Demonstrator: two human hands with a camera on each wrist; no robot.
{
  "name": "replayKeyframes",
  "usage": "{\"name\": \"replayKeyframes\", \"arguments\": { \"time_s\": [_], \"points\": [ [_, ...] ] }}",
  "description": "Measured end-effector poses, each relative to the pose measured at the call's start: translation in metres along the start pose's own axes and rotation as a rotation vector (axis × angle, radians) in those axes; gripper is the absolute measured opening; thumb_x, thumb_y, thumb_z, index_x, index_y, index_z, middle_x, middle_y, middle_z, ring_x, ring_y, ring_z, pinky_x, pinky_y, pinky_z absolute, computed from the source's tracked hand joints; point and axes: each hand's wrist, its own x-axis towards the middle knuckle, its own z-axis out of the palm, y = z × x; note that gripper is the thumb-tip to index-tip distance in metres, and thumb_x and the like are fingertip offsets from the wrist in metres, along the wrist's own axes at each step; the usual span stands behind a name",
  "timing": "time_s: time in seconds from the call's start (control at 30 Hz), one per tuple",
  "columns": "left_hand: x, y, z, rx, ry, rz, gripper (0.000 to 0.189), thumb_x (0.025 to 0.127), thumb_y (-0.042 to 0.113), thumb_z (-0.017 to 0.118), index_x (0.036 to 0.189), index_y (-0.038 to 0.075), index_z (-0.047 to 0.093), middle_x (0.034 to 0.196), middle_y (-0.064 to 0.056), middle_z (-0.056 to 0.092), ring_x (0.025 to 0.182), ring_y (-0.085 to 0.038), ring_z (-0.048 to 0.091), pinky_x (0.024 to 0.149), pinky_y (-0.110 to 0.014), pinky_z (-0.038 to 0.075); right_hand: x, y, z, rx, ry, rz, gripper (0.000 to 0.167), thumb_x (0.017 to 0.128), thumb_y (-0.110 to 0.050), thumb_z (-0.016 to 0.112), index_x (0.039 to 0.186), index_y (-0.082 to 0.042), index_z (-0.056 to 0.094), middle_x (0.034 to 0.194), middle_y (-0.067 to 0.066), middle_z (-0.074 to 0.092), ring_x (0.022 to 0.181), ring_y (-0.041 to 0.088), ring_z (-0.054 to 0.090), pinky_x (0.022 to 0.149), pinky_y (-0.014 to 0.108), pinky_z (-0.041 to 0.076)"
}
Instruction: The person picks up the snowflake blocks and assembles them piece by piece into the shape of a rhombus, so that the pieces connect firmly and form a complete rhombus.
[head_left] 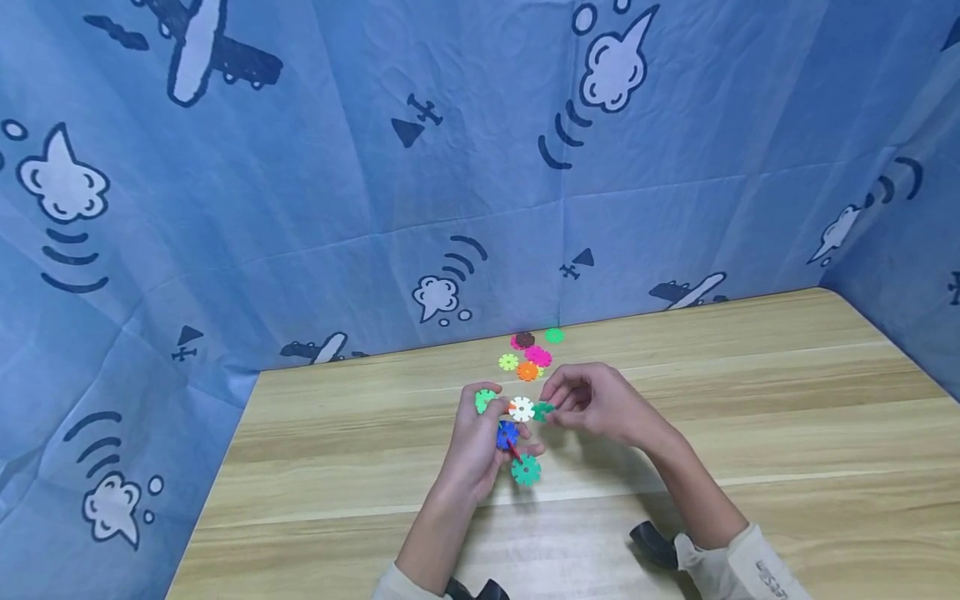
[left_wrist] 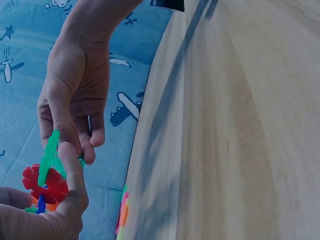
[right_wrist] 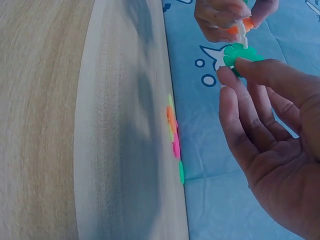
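Observation:
My left hand (head_left: 471, 450) grips a chain of slotted interlocking discs. In it are a light green disc (head_left: 485, 401), a white disc (head_left: 521, 409), a blue disc (head_left: 507, 434) and a green disc (head_left: 527, 470) low down. A red disc (left_wrist: 45, 184) shows in the left wrist view, and an orange disc (right_wrist: 244, 26) beside the white one in the right wrist view. Between thumb and fingertips, my right hand (head_left: 603, 402) pinches another green disc (right_wrist: 240, 56). That disc meets the white one's edge; how deep the slots engage, I cannot tell.
Behind the hands, loose discs lie on the wooden table (head_left: 337, 467): an orange disc (head_left: 527, 372), a yellow-green disc (head_left: 508, 362), a pink disc (head_left: 538, 356), a brown disc (head_left: 525, 339) and a green disc (head_left: 554, 335). A blue printed curtain (head_left: 480, 167) hangs along the table's back edge.

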Motion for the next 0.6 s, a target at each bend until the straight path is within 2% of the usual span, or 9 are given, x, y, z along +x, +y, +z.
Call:
{"name": "replayKeyframes", "arguments": {
  "time_s": [0.17,0.33,0.6],
  "points": [
    [-0.0005,-0.002,0.0021,0.035,0.017,-0.005,0.028,0.112,0.01,0.043,0.139,0.012,0.034,0.1,-0.011,0.054,0.071,-0.017,0.061,0.074,-0.042,0.071,-0.0009,0.001,0.001,0.007,0.032,-0.004,0.021,0.082,0.006,0.086,0.096,-0.001,0.073,0.087,0.007,0.076,0.079,0.014,0.071,0.075,0.022,0.064],
    [-0.001,-0.0032,0.003,0.028,0.023,0.001,0.032,0.113,0.009,0.04,0.143,0.009,0.029,0.096,-0.011,0.052,0.071,-0.018,0.058,0.073,-0.041,0.071,-0.0008,0.0025,0.0034,0.009,0.057,-0.027,0.022,0.079,0.006,0.089,0.092,-0.003,0.074,0.081,0.004,0.075,0.073,0.011,0.071,0.073,0.023,0.065],
    [-0.0003,-0.0036,0.0031,0.01,-0.011,0.03,0.034,0.113,0.008,0.038,0.143,0.007,0.024,0.092,-0.011,0.055,0.071,-0.019,0.058,0.078,-0.046,0.071,-0.0004,0.0034,0.0038,0.012,0.084,-0.042,0.024,0.077,0.005,0.092,0.089,-0.006,0.074,0.075,0.002,0.074,0.068,0.01,0.07,0.068,0.023,0.063]
  ]
}}
